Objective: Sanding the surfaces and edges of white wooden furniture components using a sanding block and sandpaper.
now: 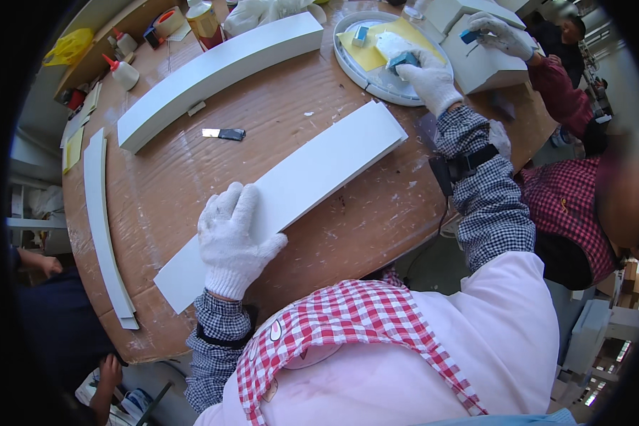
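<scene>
A long flat white board [326, 167] lies slantwise across the table in front of me. My left hand [236, 231], in a white knit glove, rests flat on its near left part with the thumb apart. To the upper right, my gloved right hand [433, 79] pinches a small blue block [402, 61] that looks like sponge. It is over a round white tray [348, 69], next to a lump of white paste [392, 44]. Yellow paper [408, 30] lies in the tray, with another small blue block [360, 35] on it.
A long white box-shaped piece [220, 74], a putty knife [224, 133] and a narrow white strip [105, 227] lie on the table [170, 184]. Glue bottles [124, 73] stand far left. At right, a co-worker's gloved hand [500, 35] holds a blue block above white boxes [479, 64].
</scene>
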A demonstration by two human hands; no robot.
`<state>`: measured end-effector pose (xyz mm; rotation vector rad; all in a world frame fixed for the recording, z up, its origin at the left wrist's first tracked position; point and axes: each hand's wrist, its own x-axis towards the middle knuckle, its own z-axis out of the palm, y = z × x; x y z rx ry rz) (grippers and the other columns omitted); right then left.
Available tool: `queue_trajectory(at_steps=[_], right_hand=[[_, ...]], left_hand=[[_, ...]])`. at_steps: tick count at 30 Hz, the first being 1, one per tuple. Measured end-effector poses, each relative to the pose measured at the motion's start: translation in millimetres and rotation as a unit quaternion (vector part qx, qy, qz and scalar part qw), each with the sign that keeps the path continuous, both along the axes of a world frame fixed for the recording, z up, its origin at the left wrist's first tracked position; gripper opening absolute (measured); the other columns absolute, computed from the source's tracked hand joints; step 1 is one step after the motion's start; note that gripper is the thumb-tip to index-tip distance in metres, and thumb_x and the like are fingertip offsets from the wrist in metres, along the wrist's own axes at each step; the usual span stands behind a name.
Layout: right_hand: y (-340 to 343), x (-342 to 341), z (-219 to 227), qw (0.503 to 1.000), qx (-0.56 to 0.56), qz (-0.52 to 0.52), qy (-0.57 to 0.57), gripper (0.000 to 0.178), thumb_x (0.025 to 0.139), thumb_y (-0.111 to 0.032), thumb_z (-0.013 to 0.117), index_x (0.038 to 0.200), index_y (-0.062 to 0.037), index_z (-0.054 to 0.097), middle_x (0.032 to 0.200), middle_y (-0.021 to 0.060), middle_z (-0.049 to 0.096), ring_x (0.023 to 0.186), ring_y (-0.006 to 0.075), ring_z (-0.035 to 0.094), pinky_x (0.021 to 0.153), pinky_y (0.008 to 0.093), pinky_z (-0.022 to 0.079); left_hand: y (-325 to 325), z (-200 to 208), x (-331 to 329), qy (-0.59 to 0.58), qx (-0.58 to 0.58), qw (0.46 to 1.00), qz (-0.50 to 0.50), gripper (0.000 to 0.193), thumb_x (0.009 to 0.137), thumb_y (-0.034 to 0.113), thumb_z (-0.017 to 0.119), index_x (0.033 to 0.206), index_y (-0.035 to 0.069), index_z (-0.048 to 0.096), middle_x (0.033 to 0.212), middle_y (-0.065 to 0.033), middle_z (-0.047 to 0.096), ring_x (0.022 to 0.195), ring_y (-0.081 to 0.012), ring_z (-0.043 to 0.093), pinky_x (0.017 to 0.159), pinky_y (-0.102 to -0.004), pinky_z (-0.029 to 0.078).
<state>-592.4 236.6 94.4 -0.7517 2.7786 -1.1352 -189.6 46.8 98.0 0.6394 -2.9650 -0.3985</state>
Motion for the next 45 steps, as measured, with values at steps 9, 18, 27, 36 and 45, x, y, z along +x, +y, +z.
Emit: queue_trajectory(at_steps=[9, 18, 27, 36, 45], right_hand=[[10.7, 50.6, 25.1, 0.987, -0.040, 0.124, -0.092, 0.048, 0.088, -0.023, 0.071, 0.128, 0.0017, 0.064, 0.110, 0.0120, 0.068, 0.098, 0.0181, 0.065, 0.086, 0.0254, 0.053], [2.4, 54.9, 31.2, 0.986, 0.055, 0.141, -0.073, 0.050, 0.087, -0.029, 0.072, 0.126, 0.0019, 0.065, 0.109, 0.0147, 0.070, 0.099, 0.0229, 0.067, 0.090, 0.0298, 0.054], [58.5, 100.7, 47.0, 0.977, 0.040, 0.113, -0.177, 0.043, 0.086, -0.021, 0.072, 0.123, -0.0007, 0.066, 0.109, 0.0110, 0.068, 0.098, 0.0175, 0.064, 0.090, 0.0283, 0.052], [70.3, 107.8, 47.2, 0.979, -0.027, 0.077, -0.187, 0.038, 0.087, -0.015, 0.069, 0.122, -0.0021, 0.065, 0.101, 0.0046, 0.067, 0.084, 0.0102, 0.061, 0.073, 0.0243, 0.051], [73.9, 112.9, 47.2, 0.946, -0.118, 0.078, -0.292, 0.046, 0.087, -0.012, 0.067, 0.130, 0.0012, 0.058, 0.105, 0.0067, 0.066, 0.083, 0.0094, 0.060, 0.072, 0.0226, 0.050]], left_hand=[[-2.4, -2.2, 1.1, 0.011, -0.008, 1.000, -0.012, 0.084, 0.065, 0.040, 0.086, 0.138, 0.012, 0.055, 0.142, -0.0148, 0.051, 0.135, -0.0383, 0.044, 0.116, -0.0520, 0.032], [-0.5, 0.7, 1.6, -0.022, -0.003, 1.000, 0.004, 0.089, 0.067, 0.042, 0.088, 0.143, 0.013, 0.054, 0.150, -0.0145, 0.048, 0.140, -0.0372, 0.041, 0.119, -0.0496, 0.031], [-1.1, -4.0, 7.0, 0.003, -0.019, 1.000, 0.001, 0.087, 0.067, 0.044, 0.086, 0.141, 0.012, 0.054, 0.147, -0.0156, 0.049, 0.138, -0.0381, 0.042, 0.118, -0.0515, 0.030], [-1.1, -1.9, 2.3, -0.001, -0.011, 1.000, -0.001, 0.085, 0.068, 0.044, 0.086, 0.141, 0.013, 0.054, 0.147, -0.0156, 0.048, 0.139, -0.0387, 0.041, 0.118, -0.0515, 0.029], [-4.4, 8.1, 2.6, 0.001, 0.014, 1.000, -0.010, 0.082, 0.067, 0.041, 0.086, 0.138, 0.011, 0.056, 0.144, -0.0154, 0.051, 0.137, -0.0374, 0.043, 0.119, -0.0502, 0.030]])
